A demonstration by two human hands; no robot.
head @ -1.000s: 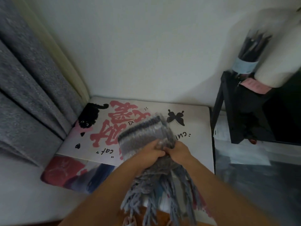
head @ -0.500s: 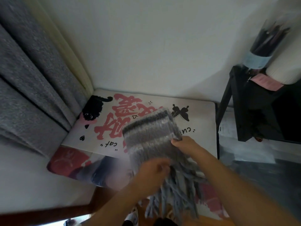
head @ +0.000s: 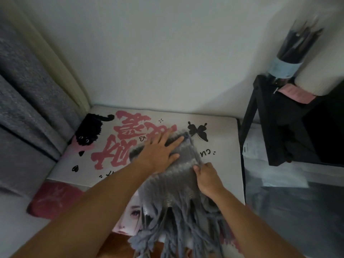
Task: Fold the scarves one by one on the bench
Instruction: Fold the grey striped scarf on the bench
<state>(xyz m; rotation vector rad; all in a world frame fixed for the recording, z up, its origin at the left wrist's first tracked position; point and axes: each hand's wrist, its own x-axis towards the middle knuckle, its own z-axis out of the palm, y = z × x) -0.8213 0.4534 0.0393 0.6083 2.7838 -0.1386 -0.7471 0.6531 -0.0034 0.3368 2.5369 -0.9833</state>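
A pale wall [head: 149, 53] filled the background, with a grey curtain [head: 28, 108] at the left and a black stand [head: 279, 127] at the right. Below lay the bench [head: 223, 146], its white cover printed with pink characters, a black cat and a butterfly. A folded grey knitted scarf [head: 178, 175] rested on the bench, its fringe hanging over the near edge. The left hand [head: 158, 151] pressed flat on it, fingers straight. The right hand [head: 206, 175] pinched the scarf's right edge.

Plain white wall [head: 149, 53] behind; grey curtain [head: 28, 108] at left; black shelf unit [head: 283, 127] at right; dim, soft light.
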